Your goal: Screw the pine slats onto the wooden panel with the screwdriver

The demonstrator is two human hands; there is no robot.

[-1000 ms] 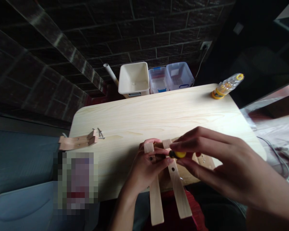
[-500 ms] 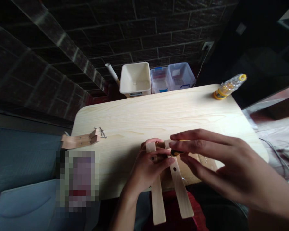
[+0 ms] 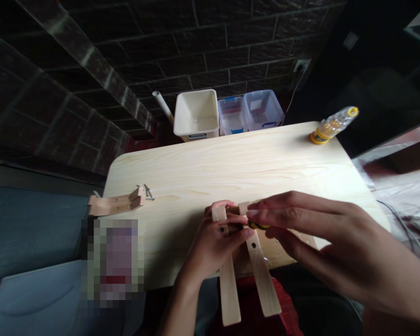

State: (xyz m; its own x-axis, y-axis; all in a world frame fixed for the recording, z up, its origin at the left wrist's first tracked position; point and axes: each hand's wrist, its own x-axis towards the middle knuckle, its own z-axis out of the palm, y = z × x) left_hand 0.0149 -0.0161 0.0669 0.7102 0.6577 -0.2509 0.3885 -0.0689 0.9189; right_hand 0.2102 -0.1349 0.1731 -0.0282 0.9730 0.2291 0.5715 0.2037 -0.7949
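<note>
My left hand [image 3: 213, 240] is wrapped round a small wooden frame [image 3: 264, 284] at the front edge of the table. Two pale slats of the frame, each with a dark hole, reach past the edge towards me. In my right hand [image 3: 322, 233] the fingers and thumb close on a black-and-yellow screwdriver [image 3: 258, 225], mostly hidden by the fingers. Its tip end points at the right slat, beside my left fingertips; the actual contact is hidden. A brown board [image 3: 278, 249] with small screws on it lies under my right hand.
On the table [image 3: 210, 168], a curved wooden piece [image 3: 117, 204] and several screws [image 3: 148, 192] lie at the left. A clear case with a yellow base [image 3: 332, 126] stands at the far right corner. Beyond the far edge are a cream bin [image 3: 196, 114] and two clear boxes [image 3: 262, 109].
My right fingers have shifted slightly round the screwdriver, and its handle looks turned, showing more yellow. My left hand and the wooden frame stay in place.
</note>
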